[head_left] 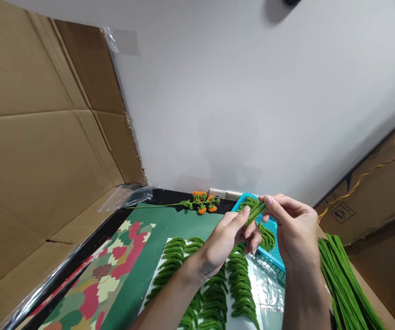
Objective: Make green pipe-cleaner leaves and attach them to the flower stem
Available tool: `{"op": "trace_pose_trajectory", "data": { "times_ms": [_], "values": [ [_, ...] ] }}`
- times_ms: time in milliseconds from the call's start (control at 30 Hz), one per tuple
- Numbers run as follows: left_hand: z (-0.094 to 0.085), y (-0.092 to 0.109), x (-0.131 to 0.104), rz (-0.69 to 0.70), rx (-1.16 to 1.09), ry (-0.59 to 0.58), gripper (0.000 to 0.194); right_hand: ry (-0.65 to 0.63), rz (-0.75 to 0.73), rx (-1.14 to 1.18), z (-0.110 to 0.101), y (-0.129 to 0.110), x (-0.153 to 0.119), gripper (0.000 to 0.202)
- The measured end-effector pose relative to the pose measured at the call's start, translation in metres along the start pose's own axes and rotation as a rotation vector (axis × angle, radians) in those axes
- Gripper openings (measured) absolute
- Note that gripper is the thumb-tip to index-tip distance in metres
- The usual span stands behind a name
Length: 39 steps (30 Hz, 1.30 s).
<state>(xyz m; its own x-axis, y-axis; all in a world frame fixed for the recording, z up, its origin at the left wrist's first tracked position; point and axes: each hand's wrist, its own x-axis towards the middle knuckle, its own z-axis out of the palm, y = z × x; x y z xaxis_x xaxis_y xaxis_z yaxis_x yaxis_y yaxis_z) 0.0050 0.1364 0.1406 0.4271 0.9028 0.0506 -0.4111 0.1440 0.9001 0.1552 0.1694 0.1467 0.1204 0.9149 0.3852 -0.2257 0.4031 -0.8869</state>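
Note:
Between my two hands is a short bent green pipe cleaner [254,213], held up in front of the blue basket. My left hand [233,229] pinches its lower end between thumb and fingers. At the upper end, the thumb and fingertips of my right hand [292,224] close on it. Below my hands lies a white board [159,256] with rows of curved green pipe-cleaner pieces [242,284], partly hidden by my left forearm. The blue basket [278,254] behind my hands holds more bent green pieces [266,237].
A bundle of long green pipe cleaners [345,279] lies at the right. Orange fuzzy flowers on a green stem [200,201] rest at the back by the wall. A patterned sheet [104,275] covers the green mat's [180,224] left side. Cardboard [39,137] stands left.

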Motion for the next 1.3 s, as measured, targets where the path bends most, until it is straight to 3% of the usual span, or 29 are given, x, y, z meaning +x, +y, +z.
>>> {"op": "trace_pose_trajectory", "data": {
  "times_ms": [367, 633, 833, 1000, 1133, 1233, 1300],
  "values": [
    [-0.001, 0.001, 0.004, 0.077, 0.105, 0.104, 0.054, 0.021, -0.019, 0.037, -0.001, -0.003, 0.000, 0.026],
    [0.004, -0.002, 0.005, 0.236, 0.178, 0.323, 0.039, 0.082, -0.066, 0.019, 0.002, -0.002, -0.002, 0.025],
    [0.006, 0.001, -0.001, 0.183, -0.021, 0.142, 0.032, 0.061, -0.014, 0.135, 0.007, -0.001, -0.004, 0.022],
    [0.003, 0.005, -0.001, 0.162, -0.002, 0.060, 0.034, 0.040, -0.010, 0.142, 0.002, -0.003, -0.004, 0.027],
    [0.005, -0.001, 0.001, 0.242, 0.154, 0.174, 0.031, 0.094, -0.034, 0.121, -0.002, -0.003, -0.003, 0.025],
    [0.008, -0.007, 0.001, 0.391, 0.290, 0.336, 0.022, 0.181, -0.057, 0.124, 0.000, -0.002, -0.002, 0.022],
    [0.009, -0.010, 0.000, 0.485, 0.348, 0.427, 0.029, 0.226, -0.068, 0.135, 0.004, -0.002, -0.003, 0.019]
  ]
}}
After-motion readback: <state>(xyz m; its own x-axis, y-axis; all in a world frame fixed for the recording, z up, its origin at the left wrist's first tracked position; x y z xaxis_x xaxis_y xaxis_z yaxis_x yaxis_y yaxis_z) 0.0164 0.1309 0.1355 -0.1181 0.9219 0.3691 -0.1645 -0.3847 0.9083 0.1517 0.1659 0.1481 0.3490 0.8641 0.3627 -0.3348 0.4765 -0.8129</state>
